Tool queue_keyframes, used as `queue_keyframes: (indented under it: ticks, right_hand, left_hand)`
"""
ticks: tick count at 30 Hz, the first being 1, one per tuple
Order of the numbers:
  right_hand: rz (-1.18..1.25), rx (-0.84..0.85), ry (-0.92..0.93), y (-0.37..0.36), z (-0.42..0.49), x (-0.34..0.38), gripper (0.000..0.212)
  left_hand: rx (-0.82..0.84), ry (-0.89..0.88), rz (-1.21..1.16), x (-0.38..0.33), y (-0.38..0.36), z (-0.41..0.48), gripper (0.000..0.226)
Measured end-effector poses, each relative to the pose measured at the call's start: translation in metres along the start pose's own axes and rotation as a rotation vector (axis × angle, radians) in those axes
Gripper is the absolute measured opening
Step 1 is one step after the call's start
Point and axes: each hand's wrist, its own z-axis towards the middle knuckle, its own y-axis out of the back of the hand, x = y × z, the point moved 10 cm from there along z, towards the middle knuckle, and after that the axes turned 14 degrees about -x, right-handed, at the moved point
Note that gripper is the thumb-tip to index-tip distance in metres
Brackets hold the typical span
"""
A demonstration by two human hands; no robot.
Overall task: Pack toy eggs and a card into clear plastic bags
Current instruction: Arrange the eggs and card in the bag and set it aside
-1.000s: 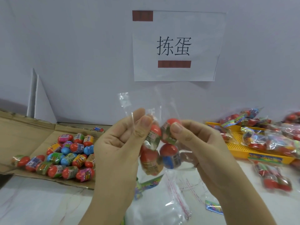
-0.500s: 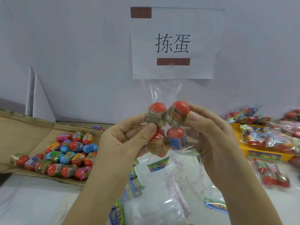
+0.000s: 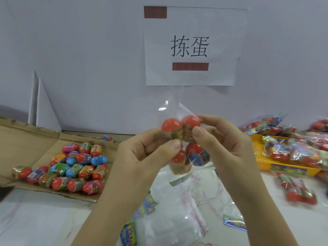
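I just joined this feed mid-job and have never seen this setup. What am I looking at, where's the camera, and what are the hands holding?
No machine here: a person works bare-handed, and every picture comes from one wide-angle camera worn on their head, looking forward and down. The left hand and right hand pinch a clear plastic bag holding four red-capped toy eggs; whether a card is inside, I cannot tell. On the white table, left, an opened brown cardboard box holds loose coloured toy eggs. In the middle lie a stack of empty clear bags and colourful printed cards. Right, a yellow perforated tray carries filled bags.
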Motion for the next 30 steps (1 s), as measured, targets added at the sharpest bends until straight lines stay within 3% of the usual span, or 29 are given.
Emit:
queue_keyframes:
  ticks: [4,10,17,25,28,30]
  right_hand:
    - [-0.016,-0.009,0.035,-0.002,-0.001,0.003,0.028]
    - [0.060,-0.024,0.022,0.000,-0.001,0.008,0.039]
    - [0.091,-0.154,0.032,0.018,0.005,0.011,0.019]
    - [0.182,-0.055,-0.087,0.007,0.004,0.002,0.013]
    - [0.092,0.063,-0.138,-0.004,0.000,-0.003,0.047]
    - [0.044,0.070,-0.136,-0.004,-0.001,-0.004,0.044]
  left_hand:
    - [-0.108,0.020,-0.045,0.001,0.006,0.000,0.043]
    - [-0.170,-0.003,-0.109,-0.001,0.007,0.000,0.042]
    - [-0.180,0.079,-0.221,0.006,0.010,0.002,0.046]
    - [-0.183,0.133,-0.315,0.009,0.003,-0.003,0.046]
    - [-0.182,0.118,-0.314,0.008,0.002,-0.003,0.044]
    - [-0.179,0.101,-0.317,0.007,0.002,-0.003,0.045]
